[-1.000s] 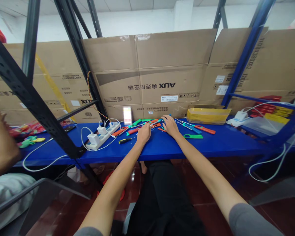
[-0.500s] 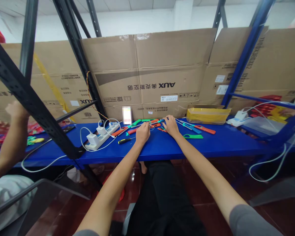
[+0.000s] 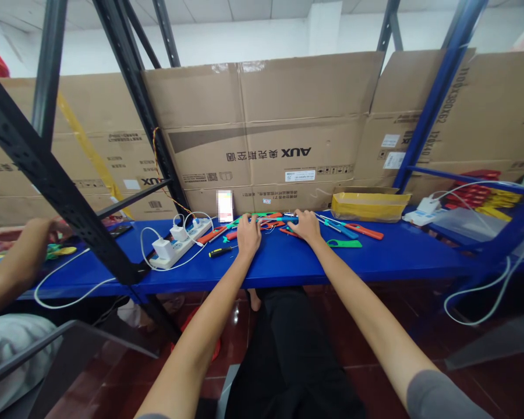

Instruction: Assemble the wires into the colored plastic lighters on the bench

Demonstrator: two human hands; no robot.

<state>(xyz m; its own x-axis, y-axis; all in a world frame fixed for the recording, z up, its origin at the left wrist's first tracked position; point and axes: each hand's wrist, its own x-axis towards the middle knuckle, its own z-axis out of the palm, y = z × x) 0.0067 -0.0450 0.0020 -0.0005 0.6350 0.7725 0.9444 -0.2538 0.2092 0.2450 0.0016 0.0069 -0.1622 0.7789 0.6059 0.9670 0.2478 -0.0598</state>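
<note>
Between my hands, just above the blue table, is a slim blue stick lighter point(image 3: 291, 220), or a part of one; its finer detail is too small to make out. My right hand point(image 3: 306, 226) grips its right end, fingers curled round it. At its left end my left hand point(image 3: 248, 234) is closed, the fingertips partly hidden. Under and beside the hands lie orange lighter pieces point(image 3: 271, 224). Right of my right hand are a blue lighter point(image 3: 343, 228), an orange lighter point(image 3: 364, 231) and a flat green handle piece point(image 3: 344, 244). A yellow-and-black screwdriver point(image 3: 220, 252) lies left of my left hand.
A white power strip point(image 3: 181, 247) with plugs and cables is at left, near a propped phone point(image 3: 225, 206). A yellow-taped carton point(image 3: 370, 205) stands at the back right. Dark rack posts point(image 3: 126, 256) and cardboard point(image 3: 266, 139) bound the table. A co-worker's arm point(image 3: 20, 262) is far left.
My left hand has shifted slightly left, away from my right hand, and more of the blue piece shows between them. The co-worker's hand at the far left has come down to the table.
</note>
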